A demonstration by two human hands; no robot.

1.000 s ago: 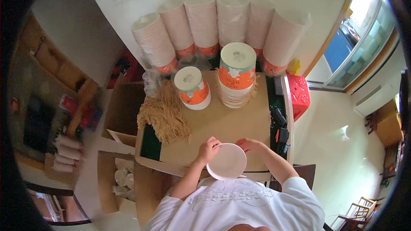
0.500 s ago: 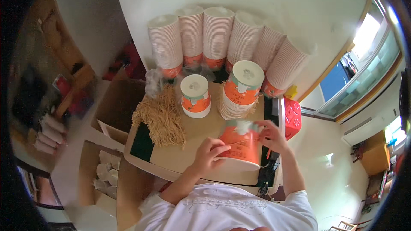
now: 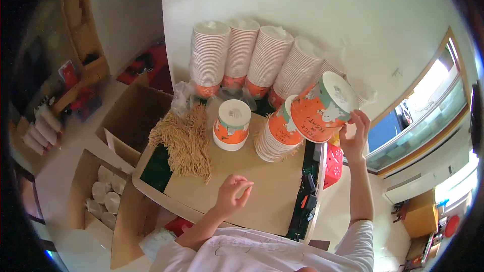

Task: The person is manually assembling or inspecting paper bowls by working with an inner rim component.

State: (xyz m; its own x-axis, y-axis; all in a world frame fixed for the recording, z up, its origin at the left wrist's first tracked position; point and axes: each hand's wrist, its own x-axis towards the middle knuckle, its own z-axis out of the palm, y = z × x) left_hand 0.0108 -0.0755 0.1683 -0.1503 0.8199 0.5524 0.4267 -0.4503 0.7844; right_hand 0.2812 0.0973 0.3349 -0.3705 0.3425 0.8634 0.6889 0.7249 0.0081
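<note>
The right hand [image 3: 354, 133] is raised above the far right corner of the work surface and grips an orange paper bowl [image 3: 322, 108] with a white base. The bowl is tipped on its side, base up and to the right. The fingers [image 3: 361, 118] wrap its lower right edge. The bowl hangs just above and to the right of a short stack of orange bowls [image 3: 278, 133], which stands upside down on the surface. Whether the held bowl touches that stack cannot be told.

The left hand [image 3: 233, 191] hovers over the near middle of the surface. It is empty, its fingers loosely curled, and it closes on nothing. It is well apart from the held bowl.

The surface is a flat sheet of brown cardboard [image 3: 252, 171] laid over a table. A second, shorter stack of orange bowls [image 3: 232, 125] stands upside down near the centre, left of the first stack. A heap of tan straw-like filler [image 3: 186, 141] lies at the left edge of the sheet.

Behind the surface, a row of tall white bowl stacks [image 3: 252, 60] leans against the white wall [image 3: 312, 15]. An open cardboard box [image 3: 101, 191] with white cups inside sits on the floor to the left. A red plastic basket [image 3: 333, 163] sits just beside the right edge of the table.
</note>
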